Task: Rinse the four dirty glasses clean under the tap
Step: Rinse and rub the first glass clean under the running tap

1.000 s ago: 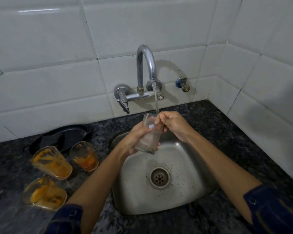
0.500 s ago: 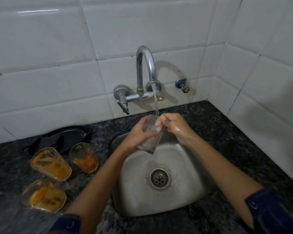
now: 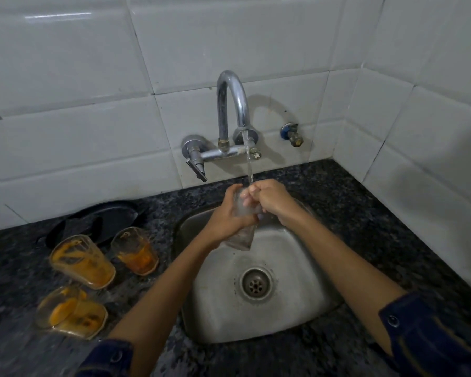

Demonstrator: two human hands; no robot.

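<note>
A clear glass (image 3: 241, 238) is held upright over the steel sink (image 3: 305, 268), right under the running stream from the chrome tap (image 3: 233, 104). My left hand (image 3: 227, 216) grips the glass around its side. My right hand (image 3: 269, 198) is curled at the rim, with its fingers reaching into the glass. Three dirty glasses smeared with orange residue stand on the counter left of the sink: one at the back (image 3: 135, 250), one beside it to the left (image 3: 82, 261), one nearer the front (image 3: 71, 312).
A black plate (image 3: 104, 221) lies on the dark granite counter (image 3: 365, 213) behind the dirty glasses. White tiled walls close in at the back and the right. A small blue-capped valve (image 3: 291, 133) sticks out of the wall right of the tap.
My right hand's fingers have pushed further into the glass. The left hand has shifted its grip and the glass sits a little lower under the stream.
</note>
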